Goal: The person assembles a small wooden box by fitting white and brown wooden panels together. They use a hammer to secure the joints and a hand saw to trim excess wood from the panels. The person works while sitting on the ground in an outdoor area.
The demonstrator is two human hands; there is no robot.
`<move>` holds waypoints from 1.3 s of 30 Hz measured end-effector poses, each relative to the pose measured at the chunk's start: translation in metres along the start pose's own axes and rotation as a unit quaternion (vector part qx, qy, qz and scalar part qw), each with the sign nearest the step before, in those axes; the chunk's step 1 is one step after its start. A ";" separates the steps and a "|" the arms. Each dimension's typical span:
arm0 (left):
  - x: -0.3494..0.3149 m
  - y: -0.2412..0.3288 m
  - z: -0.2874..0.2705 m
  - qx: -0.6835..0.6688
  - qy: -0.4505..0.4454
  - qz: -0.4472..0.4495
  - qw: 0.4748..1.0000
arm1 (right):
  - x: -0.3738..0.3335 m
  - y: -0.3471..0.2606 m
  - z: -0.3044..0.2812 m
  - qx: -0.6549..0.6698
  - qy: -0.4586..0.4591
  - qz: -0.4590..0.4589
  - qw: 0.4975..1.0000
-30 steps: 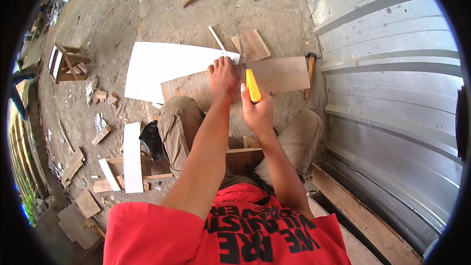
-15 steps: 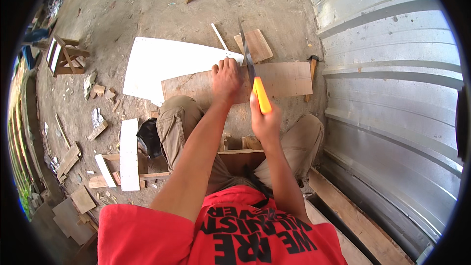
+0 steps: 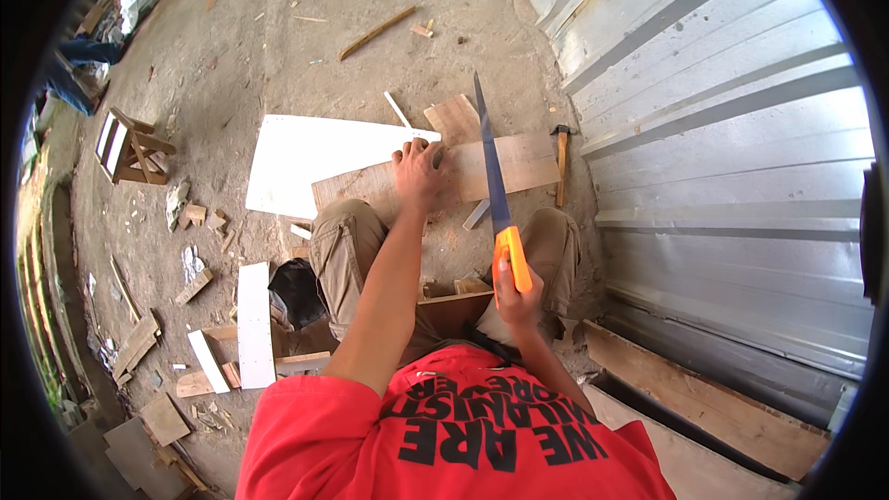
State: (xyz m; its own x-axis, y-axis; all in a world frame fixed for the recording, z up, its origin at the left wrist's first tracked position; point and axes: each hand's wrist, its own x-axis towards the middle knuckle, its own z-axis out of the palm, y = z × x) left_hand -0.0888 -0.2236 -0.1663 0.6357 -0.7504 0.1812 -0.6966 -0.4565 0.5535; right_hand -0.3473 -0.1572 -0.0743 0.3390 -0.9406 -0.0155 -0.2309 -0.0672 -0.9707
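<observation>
My right hand [image 3: 519, 299] is wrapped round the yellow-orange handle of a handsaw [image 3: 493, 167]. The saw's long dark blade slants up and away across the wooden board [image 3: 361, 183], to the right of my left hand. My left hand [image 3: 419, 174] presses down with bent fingers at the narrow end of a white panel [image 3: 310, 157], which overlaps the board. Its fingertips are partly hidden by the knuckles. A small white offcut [image 3: 477, 214] lies on the ground by the board's near edge, left of the blade.
A hammer [image 3: 561, 167] lies beyond the board's right end, near a corrugated metal wall [image 3: 713, 130]. A small wooden stool [image 3: 134, 148] stands at the left. Wood scraps and a white strip [image 3: 255, 324] lie left of my knees. Long planks [image 3: 704, 398] rest at the lower right.
The saw has come back toward me, its blade now clear of the white panel's end. A small white offcut now shows on the ground near the board. The view has shifted.
</observation>
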 end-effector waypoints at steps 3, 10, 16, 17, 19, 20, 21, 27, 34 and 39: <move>0.005 0.007 -0.002 -0.022 -0.046 -0.018 0.999 | -0.020 -0.001 -0.032 0.019 0.015 0.011 1.000; 0.023 0.003 0.008 -0.088 -0.002 -0.087 0.992 | -0.044 -0.019 -0.029 0.052 0.022 0.003 0.998; -0.033 0.002 -0.014 -0.040 0.067 -0.044 0.996 | -0.050 -0.026 -0.026 -0.072 -0.004 -0.114 0.991; -0.037 0.003 -0.023 -0.022 0.071 -0.072 0.995 | -0.046 -0.026 -0.026 -0.094 -0.013 -0.137 0.986; -0.046 -0.020 -0.036 0.033 0.097 -0.125 0.987 | -0.032 -0.016 -0.018 -0.136 -0.050 -0.194 0.970; -0.048 -0.034 -0.042 0.059 0.109 -0.152 0.981 | -0.015 -0.018 -0.011 -0.168 -0.070 -0.242 0.953; -0.047 -0.059 -0.045 0.081 0.125 -0.173 0.973 | 0.005 -0.017 0.000 -0.193 -0.095 -0.290 0.933; -0.050 -0.098 -0.037 0.157 0.127 -0.187 0.961 | 0.123 0.002 0.068 -0.264 -0.163 -0.412 0.857; -0.052 -0.095 -0.036 0.188 0.114 -0.209 0.953 | 0.170 0.048 0.121 -0.394 -0.273 -0.464 0.745; -0.053 -0.074 -0.067 0.135 0.083 -0.245 0.957 | 0.143 0.043 0.110 -0.400 -0.286 -0.413 0.767</move>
State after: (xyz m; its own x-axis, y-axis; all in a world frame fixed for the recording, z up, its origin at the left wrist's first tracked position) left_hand -0.0486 -0.1184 -0.1626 0.9363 -0.3389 0.0921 -0.3477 -0.8574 0.3795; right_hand -0.2083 -0.2582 -0.1448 0.9627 -0.1825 0.1999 -0.1293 -0.9589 -0.2528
